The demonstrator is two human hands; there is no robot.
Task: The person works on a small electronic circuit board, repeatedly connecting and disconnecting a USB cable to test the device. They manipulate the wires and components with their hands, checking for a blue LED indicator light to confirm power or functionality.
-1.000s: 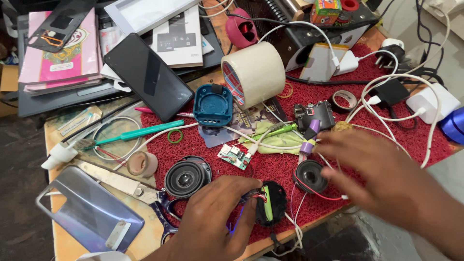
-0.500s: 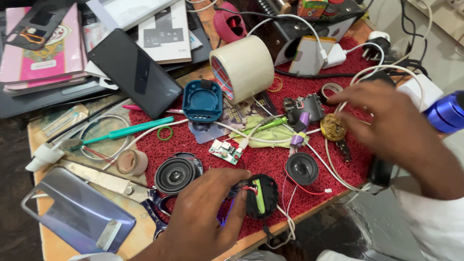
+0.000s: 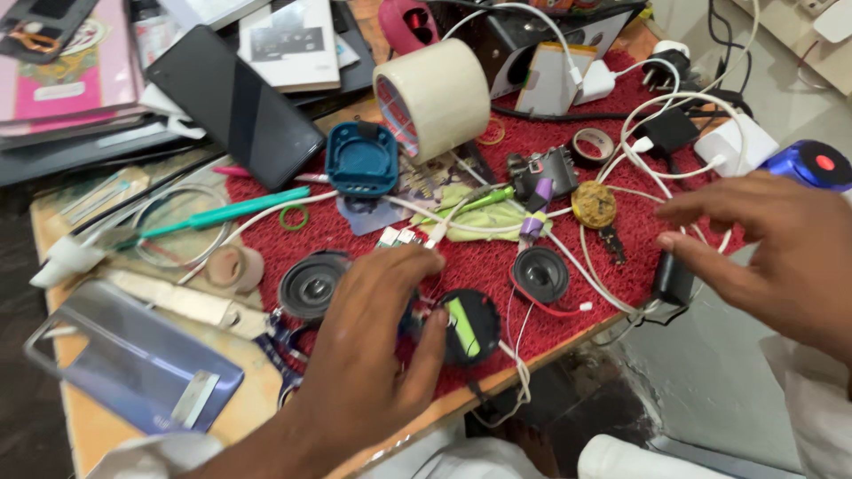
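Two hands are in the head view. My left hand [image 3: 368, 346] rests fingers-down on a round black speaker housing [image 3: 466, 326] near the tabletop's [image 3: 106, 435] front edge, thumb against its rim, not lifting it. My right hand [image 3: 781, 257] hovers spread and empty past the right edge, fingertips near white cables [image 3: 657, 168]. A loose speaker cone [image 3: 540, 273] lies just beside the housing on the red mat [image 3: 497, 257].

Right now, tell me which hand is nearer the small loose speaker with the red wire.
Left. The left hand rests on the round black part right beside the small speaker. The right hand hovers farther off, past the table's right edge, by the black adapter.
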